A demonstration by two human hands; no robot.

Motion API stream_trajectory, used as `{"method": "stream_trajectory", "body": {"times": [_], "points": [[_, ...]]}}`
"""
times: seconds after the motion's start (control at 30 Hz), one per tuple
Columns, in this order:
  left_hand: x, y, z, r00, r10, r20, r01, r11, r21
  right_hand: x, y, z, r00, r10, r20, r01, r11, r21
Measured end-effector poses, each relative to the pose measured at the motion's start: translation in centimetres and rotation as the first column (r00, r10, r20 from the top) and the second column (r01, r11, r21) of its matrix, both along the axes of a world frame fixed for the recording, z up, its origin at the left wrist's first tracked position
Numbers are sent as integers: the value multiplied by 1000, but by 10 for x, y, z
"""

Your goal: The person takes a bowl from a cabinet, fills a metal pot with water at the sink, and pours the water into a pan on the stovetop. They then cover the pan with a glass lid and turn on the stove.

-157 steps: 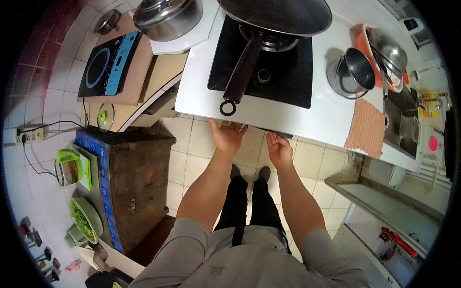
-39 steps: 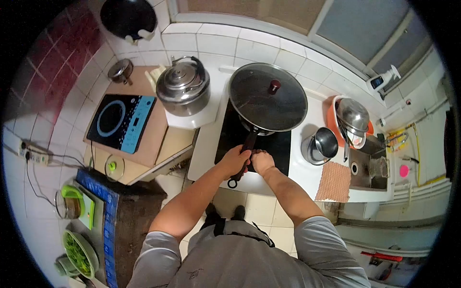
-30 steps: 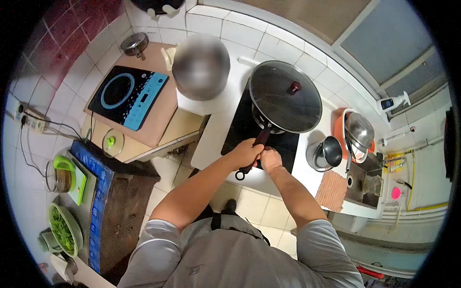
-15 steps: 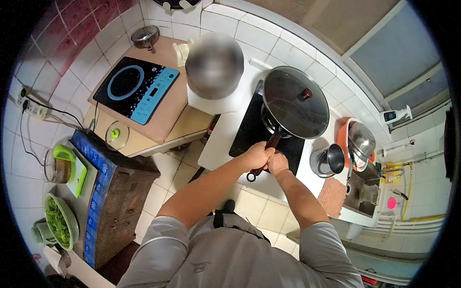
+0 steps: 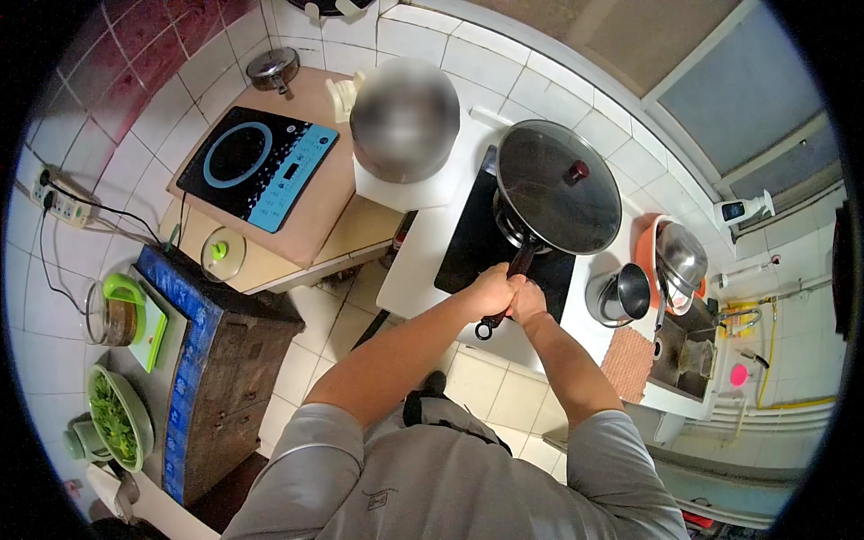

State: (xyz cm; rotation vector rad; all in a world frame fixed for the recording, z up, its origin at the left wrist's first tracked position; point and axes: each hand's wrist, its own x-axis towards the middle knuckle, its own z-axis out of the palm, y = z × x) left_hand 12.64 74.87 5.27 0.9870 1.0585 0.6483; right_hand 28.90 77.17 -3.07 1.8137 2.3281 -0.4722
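Observation:
A wok under a large glass lid (image 5: 549, 193) with a dark red knob sits over the burner of the black stove (image 5: 463, 238). Its dark handle (image 5: 522, 261) points toward my body. My left hand (image 5: 489, 292) is closed round this handle, with the handle's hanging ring showing just below. Pressed close against it from the right, my right hand (image 5: 529, 301) is closed on the same handle; its fingers are partly hidden. A metal pot (image 5: 619, 297) stands to the right of the stove.
To the left are an induction cooker (image 5: 259, 169), a blurred round pot (image 5: 405, 121) and a small glass lid (image 5: 221, 255). A bowl of greens (image 5: 119, 418) stands lower left. On the right are an orange basin (image 5: 645, 255), a pinkish cloth (image 5: 626, 364) and a sink (image 5: 691, 378).
The whole view has shifted slightly, with the scene a little farther right. Both hands keep their hold on the wok handle, and the lid stays on.

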Motion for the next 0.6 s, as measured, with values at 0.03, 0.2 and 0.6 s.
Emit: {"method": "stream_trajectory", "body": {"times": [0.03,0.2,0.6], "points": [[0,1,-1,1000,-11,-2,11,1000,7,-2,0,4,1000,8,21,-7,1000,-4],[-1,1,-3,1000,-17,15,17,1000,12,-6,-4,14,997,34,69,-36,999,31],[-15,-4,-10,991,95,90,-82,986,-143,6,0,-21,998,50,48,-57,983,174]]}}
